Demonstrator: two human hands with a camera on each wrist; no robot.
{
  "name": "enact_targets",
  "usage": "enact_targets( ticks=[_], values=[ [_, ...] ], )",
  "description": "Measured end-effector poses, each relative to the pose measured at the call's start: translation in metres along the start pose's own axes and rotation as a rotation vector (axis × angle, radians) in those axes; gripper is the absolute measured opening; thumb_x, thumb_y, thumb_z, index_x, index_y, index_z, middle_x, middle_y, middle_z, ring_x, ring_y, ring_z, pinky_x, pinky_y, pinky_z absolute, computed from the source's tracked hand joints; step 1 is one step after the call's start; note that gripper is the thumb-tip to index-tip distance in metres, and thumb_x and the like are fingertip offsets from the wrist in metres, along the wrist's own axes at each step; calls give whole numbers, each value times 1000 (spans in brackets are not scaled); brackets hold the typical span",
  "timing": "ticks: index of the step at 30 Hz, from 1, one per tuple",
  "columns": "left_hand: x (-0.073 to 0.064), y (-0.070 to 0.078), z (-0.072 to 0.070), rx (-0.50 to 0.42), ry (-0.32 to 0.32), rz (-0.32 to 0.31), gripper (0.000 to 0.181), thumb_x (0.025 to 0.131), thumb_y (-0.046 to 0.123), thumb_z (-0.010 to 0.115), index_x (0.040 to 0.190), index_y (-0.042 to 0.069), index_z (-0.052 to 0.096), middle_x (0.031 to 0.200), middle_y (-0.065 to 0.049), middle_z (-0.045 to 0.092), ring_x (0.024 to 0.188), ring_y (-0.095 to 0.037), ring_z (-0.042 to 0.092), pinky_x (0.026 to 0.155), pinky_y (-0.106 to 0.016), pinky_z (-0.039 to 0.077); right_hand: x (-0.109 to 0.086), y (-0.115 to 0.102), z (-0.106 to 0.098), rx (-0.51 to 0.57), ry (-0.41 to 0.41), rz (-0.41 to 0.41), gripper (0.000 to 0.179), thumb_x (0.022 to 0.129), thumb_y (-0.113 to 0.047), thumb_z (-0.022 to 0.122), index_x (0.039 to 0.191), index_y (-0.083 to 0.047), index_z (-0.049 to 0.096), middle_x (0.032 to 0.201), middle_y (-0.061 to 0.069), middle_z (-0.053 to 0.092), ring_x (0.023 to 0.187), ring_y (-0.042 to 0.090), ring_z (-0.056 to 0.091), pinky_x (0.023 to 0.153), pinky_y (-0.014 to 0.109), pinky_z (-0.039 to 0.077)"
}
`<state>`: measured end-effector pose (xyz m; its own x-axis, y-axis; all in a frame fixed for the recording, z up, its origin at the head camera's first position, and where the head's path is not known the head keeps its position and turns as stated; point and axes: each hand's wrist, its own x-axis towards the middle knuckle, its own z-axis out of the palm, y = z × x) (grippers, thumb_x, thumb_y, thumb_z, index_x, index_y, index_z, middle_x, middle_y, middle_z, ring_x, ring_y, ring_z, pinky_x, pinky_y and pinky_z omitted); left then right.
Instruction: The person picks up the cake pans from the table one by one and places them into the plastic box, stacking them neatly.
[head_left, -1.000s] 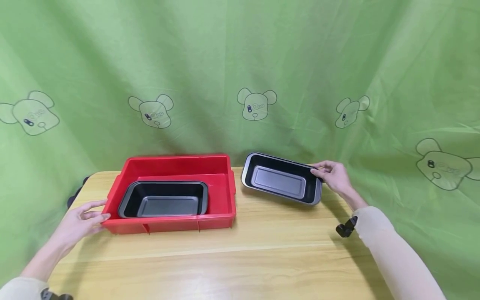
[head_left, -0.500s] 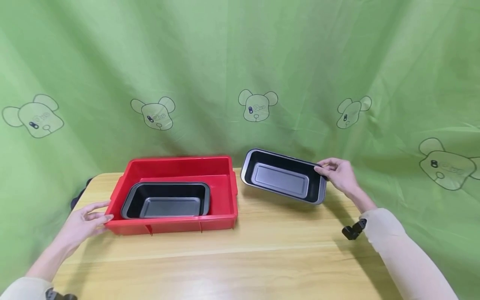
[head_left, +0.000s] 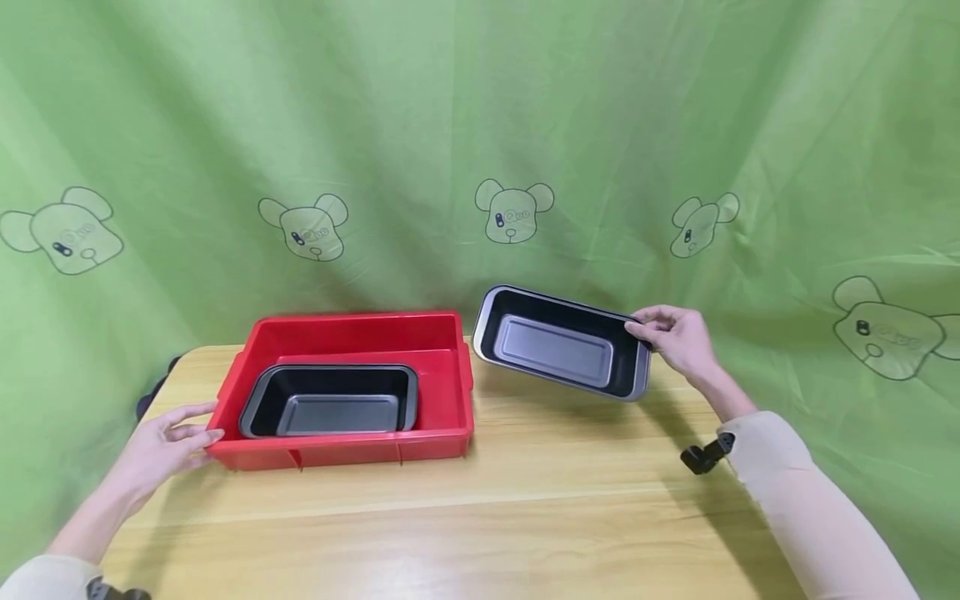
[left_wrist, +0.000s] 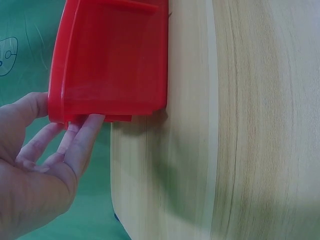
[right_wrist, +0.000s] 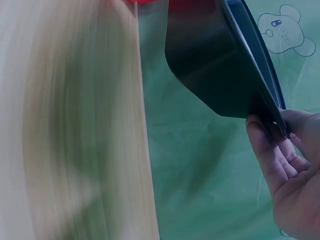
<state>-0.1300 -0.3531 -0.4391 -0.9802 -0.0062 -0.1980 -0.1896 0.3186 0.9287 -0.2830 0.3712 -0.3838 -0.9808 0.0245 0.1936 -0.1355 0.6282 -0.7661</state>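
Observation:
A red plastic bin stands on the wooden table, and a black loaf pan lies inside it. My left hand rests with straight fingers against the bin's left end. My right hand pinches the right rim of a second black loaf pan, which hangs tilted above the table just right of the bin. The right wrist view shows that pan's dark underside with my fingers curled under its rim.
A green cloth backdrop printed with bear faces hangs close behind the table's far edge. The table's left edge lies just beside my left hand. Bare wood stretches in front of the bin.
My right hand has lifted the second loaf pan off the table and moved it a little left, towards the bin. The left hand stays at the bin.

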Motion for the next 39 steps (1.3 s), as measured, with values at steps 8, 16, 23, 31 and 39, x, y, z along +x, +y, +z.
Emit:
enact_targets(
  ticks=[8, 16, 23, 31, 39],
  values=[
    [0, 0, 0, -5, 0, 6, 40, 100, 14, 72, 122, 47, 63, 94, 21, 73, 87, 1, 73, 81, -25, 66, 1, -20, 9, 42, -9, -19, 38, 96, -27, 80, 119, 2, 71, 69, -20, 70, 60, 0, 63, 49, 22, 51],
    [-1, 0, -1, 22, 1, -3, 40, 101, 16, 72, 133, 38, 62, 97, 20, 73, 88, 2, 73, 81, -25, 66, 2, -34, 23, 74, -22, -32, 33, 96, -20, 79, 117, 4, 72, 67, -20, 71, 57, -1, 63, 49, 20, 52],
    [-3, -2, 0, 11, -5, 1, 39, 102, 15, 71, 124, 45, 62, 96, 21, 73, 89, 3, 72, 81, -23, 66, 4, -47, 35, 110, -35, -33, 34, 94, -19, 80, 117, 5, 72, 66, -17, 69, 55, -1, 61, 52, 20, 56],
    [-2, -1, 0, -7, 2, 8, 43, 102, 12, 70, 115, 52, 61, 94, 21, 73, 86, 3, 72, 78, -21, 66, 5, -61, 52, 155, -52, -36, 34, 93, -21, 83, 115, 3, 74, 66, -13, 70, 55, 0, 61, 50, 19, 54],
    [-4, -1, 1, 24, -12, 5, 40, 102, 14, 70, 120, 49, 60, 95, 22, 73, 88, 3, 72, 81, -23, 66, 10, -77, 74, 193, -74, -62, 29, 93, -17, 81, 114, 2, 74, 66, -13, 71, 56, 2, 64, 52, 21, 57]
  ],
)
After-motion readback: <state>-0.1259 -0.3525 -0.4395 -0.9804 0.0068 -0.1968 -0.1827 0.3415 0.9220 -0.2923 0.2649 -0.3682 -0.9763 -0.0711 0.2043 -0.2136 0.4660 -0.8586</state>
